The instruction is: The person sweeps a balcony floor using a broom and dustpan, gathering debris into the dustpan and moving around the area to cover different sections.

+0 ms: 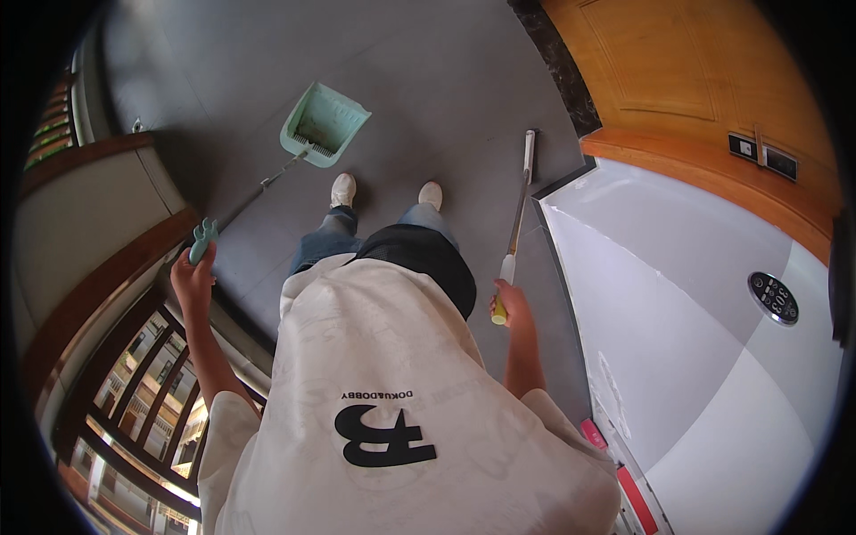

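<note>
My left hand (193, 277) grips the top of a long-handled dustpan, just below its pale green comb-shaped handle end. The handle slopes away to a mint green dustpan (328, 124), whose pan lies ahead of my left foot with dark dirt on its inside and a row of comb teeth at its back. On the other side, my right hand (511, 302) is closed around the white and yellow grip of a long-handled floor tool (519, 221). Its narrow pale head (529, 148) rests on the floor near the wall corner; whether it is a squeegee or a broom is unclear.
Grey tiles make up the floor (428, 80). To the right stand a white and grey wall (622, 267) with peeling paint and a wooden door (675, 60). A low wall and a barred wooden railing (144, 394) run along the left. Pink and red objects (594, 434) lie by the right wall's base.
</note>
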Motion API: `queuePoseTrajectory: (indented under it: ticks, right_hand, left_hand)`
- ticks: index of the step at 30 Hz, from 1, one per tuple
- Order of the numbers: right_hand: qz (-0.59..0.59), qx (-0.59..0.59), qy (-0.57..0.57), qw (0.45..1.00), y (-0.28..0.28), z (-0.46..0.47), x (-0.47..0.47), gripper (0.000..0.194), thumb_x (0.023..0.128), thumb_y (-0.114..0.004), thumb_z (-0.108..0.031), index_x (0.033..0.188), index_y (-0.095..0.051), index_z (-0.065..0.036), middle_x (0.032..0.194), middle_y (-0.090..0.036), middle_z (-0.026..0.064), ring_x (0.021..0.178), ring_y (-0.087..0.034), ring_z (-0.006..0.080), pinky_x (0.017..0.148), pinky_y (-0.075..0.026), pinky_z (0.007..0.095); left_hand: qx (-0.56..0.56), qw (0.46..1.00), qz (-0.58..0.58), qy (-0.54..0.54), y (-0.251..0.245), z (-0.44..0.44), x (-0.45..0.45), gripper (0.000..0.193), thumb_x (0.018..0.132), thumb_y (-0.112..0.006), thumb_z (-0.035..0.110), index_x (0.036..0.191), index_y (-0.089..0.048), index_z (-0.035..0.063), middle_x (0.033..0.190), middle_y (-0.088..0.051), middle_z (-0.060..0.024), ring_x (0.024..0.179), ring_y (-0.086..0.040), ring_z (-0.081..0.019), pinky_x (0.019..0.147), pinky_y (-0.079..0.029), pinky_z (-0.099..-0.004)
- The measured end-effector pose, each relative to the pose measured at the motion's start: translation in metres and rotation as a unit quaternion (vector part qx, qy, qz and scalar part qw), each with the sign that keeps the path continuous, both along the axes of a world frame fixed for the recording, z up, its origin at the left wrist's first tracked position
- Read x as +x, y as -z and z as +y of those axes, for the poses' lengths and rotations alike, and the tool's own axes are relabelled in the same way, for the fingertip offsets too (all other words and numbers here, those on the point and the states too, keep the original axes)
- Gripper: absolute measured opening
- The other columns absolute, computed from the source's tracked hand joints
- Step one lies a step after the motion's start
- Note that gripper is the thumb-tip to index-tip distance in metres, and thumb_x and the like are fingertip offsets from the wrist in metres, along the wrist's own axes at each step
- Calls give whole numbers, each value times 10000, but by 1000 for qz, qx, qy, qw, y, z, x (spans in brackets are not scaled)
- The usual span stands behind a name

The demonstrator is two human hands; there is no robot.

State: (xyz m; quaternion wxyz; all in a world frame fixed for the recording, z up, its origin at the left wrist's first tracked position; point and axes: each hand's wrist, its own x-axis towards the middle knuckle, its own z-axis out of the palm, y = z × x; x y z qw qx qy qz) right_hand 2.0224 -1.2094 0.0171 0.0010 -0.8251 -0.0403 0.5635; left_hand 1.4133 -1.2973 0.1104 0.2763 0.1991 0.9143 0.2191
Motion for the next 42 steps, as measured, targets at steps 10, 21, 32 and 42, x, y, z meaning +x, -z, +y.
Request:
queuePoseTrajectory:
  ticks: [10, 21, 32, 42]
  right_hand:
    - [-90, 54, -1, 994, -39, 7, -37, 373, 892, -650, -268, 1117, -476, -27, 683, -540, 67, 469, -513, 151, 404, -415, 306]
    - [57, -17, 48, 997, 65, 95, -204, 281, 951, -526, -181, 1142, -399, -19, 824, -519, 102, 617, -553, 180, 532, -525, 316]
    - [125, -49, 31, 990, -101, 88, -299, 326, 897, -663, -289, 1003, -429, -88, 670, -516, 5, 488, -497, 68, 424, -432, 210]
    - [21, 72, -329, 941, -121, 134, -249, 271, 899, -650, -203, 1012, -519, 5, 743, -598, 88, 571, -596, 146, 483, -516, 283]
  left_hand:
    - [26, 999, -29, 35, 28, -9, -60, 409, 848, -733, 385, 701, -580, 36, 540, -496, -10, 472, -493, -85, 475, -409, -286]
    - [-5, 999, 1, 45, 56, -57, -94, 453, 841, -729, 393, 723, -549, -6, 581, -503, -124, 542, -530, -219, 543, -424, -358]
    - [-34, 997, 48, 44, 95, -78, -103, 445, 837, -707, 437, 756, -589, 16, 652, -587, -190, 642, -585, -400, 597, -455, -440]
    - [-6, 996, 36, -86, 85, -135, -57, 414, 837, -717, 404, 771, -625, 6, 638, -582, -181, 593, -562, -361, 588, -455, -415]
